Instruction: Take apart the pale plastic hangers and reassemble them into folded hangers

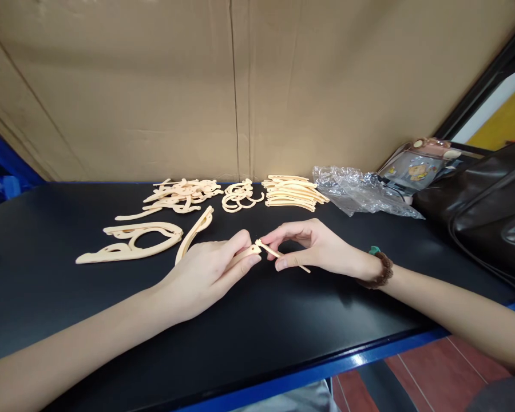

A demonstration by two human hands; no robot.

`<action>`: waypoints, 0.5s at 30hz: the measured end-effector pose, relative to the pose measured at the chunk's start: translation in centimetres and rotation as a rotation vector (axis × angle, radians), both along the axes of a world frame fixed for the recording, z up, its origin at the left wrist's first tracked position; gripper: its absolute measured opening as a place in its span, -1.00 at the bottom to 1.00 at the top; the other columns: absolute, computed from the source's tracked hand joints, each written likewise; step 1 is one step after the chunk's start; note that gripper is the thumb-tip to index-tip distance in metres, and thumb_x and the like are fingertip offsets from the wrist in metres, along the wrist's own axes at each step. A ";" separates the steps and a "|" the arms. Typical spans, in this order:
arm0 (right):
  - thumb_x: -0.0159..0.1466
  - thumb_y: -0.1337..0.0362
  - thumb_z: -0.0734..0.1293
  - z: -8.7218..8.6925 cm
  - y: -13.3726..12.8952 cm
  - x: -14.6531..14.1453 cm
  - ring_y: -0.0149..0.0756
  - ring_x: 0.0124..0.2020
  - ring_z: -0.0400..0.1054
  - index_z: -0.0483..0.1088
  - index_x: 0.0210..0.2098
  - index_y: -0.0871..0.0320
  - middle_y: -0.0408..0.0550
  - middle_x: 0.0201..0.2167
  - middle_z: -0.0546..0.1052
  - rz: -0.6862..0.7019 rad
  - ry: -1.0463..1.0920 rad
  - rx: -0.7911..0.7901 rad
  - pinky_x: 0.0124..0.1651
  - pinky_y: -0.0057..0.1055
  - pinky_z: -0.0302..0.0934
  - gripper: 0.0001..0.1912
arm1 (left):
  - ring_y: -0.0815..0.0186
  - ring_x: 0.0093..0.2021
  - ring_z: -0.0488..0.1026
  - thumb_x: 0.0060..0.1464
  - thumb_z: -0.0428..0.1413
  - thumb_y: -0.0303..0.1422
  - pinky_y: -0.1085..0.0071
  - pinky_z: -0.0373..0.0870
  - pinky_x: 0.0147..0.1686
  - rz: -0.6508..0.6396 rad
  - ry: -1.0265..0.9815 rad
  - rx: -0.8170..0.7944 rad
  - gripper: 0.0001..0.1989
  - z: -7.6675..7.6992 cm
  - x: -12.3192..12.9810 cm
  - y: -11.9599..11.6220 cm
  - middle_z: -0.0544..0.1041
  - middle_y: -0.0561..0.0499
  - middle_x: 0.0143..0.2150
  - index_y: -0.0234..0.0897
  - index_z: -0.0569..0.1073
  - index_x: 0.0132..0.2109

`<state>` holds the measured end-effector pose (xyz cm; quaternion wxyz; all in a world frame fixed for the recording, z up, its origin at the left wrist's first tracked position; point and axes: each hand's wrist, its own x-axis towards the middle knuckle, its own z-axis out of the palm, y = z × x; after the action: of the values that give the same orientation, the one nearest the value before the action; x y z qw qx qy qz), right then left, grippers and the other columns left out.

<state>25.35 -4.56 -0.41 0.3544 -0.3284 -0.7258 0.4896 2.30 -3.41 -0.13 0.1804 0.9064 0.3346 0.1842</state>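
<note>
My left hand [214,269] is closed round a cream plastic hanger piece, whose holed end [253,250] sticks out past the thumb. Between the fingertips of my right hand [302,243] is a slim cream plastic strip [292,263], its near end touching or almost touching that holed end. Behind my left hand a curved cream arm [195,232] shows; whether it joins the held piece, I cannot tell. A folded cream hanger [133,240] lies flat on the black table, left of my left hand.
Along the back lie a pile of cream hanger parts [182,194], several cream hooks [240,196] and a stack of cream strips [294,193]. Crumpled clear plastic [360,191] and a dark bag [484,212] stand to the right. Cardboard [257,86] walls the back; a blue edge [326,369] runs in front.
</note>
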 end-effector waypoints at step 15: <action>0.08 0.28 0.51 1.0 -0.1 0.7 -0.41 -0.27 0.42 0.56 -0.23 0.13 -0.21 -0.37 0.54 0.100 -0.161 -0.017 -0.05 -0.41 0.26 -0.76 | 0.33 -0.54 0.28 0.32 -0.16 -0.16 0.44 0.10 -0.43 -0.065 0.068 0.033 -0.69 -0.4 0.0 -0.3 0.24 0.19 -0.57 -0.17 0.11 -0.38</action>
<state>26.00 -4.68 0.56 0.2671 -0.3329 -0.7634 0.4848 2.32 -3.73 -0.55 0.1598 0.9255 0.3076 0.1528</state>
